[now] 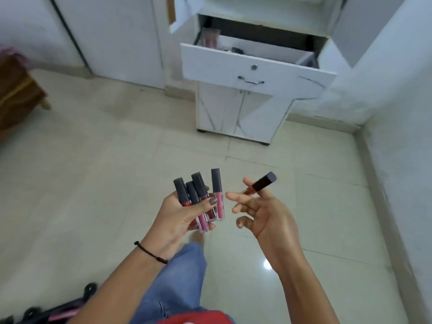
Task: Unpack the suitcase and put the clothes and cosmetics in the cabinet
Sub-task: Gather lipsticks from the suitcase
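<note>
My left hand grips a bunch of several lip gloss tubes with dark grey caps and red or pink bodies, held upright. My right hand pinches a single dark red lip gloss tube between thumb and fingers, its cap pointing up and right. Ahead stands the white cabinet with its drawer pulled open. A few cosmetics lie inside the drawer at its left. A wheeled pink and black suitcase shows at the bottom left corner.
A brown wooden piece of furniture stands at the left. A white door panel and walls close in the back and right. Glossy pale floor tiles stretch between me and the cabinet. My leg in blue jeans is below.
</note>
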